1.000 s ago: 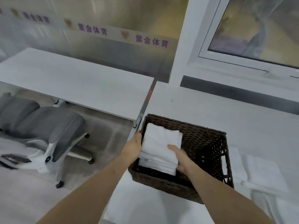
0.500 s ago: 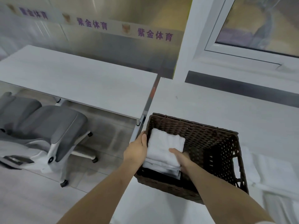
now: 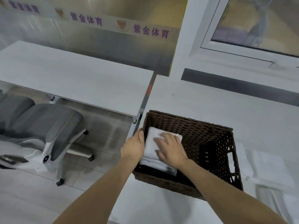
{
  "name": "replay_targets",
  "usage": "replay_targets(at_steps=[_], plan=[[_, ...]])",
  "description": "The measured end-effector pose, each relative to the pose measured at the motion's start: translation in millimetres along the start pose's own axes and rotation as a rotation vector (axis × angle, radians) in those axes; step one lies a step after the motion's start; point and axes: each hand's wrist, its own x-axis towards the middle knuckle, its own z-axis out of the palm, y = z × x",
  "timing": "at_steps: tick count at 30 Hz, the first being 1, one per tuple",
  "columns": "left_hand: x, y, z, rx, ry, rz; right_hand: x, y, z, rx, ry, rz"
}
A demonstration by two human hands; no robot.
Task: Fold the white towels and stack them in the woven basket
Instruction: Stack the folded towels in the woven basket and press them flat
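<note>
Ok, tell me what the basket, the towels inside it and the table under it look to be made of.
Woven basket: dark brown wicker or rattan-look strands, maybe synthetic; open weave shows gaps.
Folded white towels: soft matte cloth, probably cotton terry; layered edges visible.
Table: pale grey smooth matte top, likely laminate with faint grain.

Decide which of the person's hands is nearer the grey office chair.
Left. The left hand grips the woven basket's chair-side rim; the right hand lies inside, flat on the folded towels, farther from the chair.
</note>
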Motion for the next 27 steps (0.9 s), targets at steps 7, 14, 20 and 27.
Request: replay_targets(at_steps=[7, 14, 20, 27], plan=[[2, -2, 1, -0.016, 0.004, 0.012, 17, 15, 33, 0.026, -0.323, -0.059], [7, -5, 8, 0.002, 0.013, 0.007, 29, 24, 57, 0.099, -0.381, 0.013], [5, -5, 6, 0.010, 0.005, 0.002, 34, 18, 48, 0.095, -0.469, 0.052], [3, -5, -2, 0.174, -0.028, 0.132, 35, 4, -21, 0.056, -0.538, 0.077]])
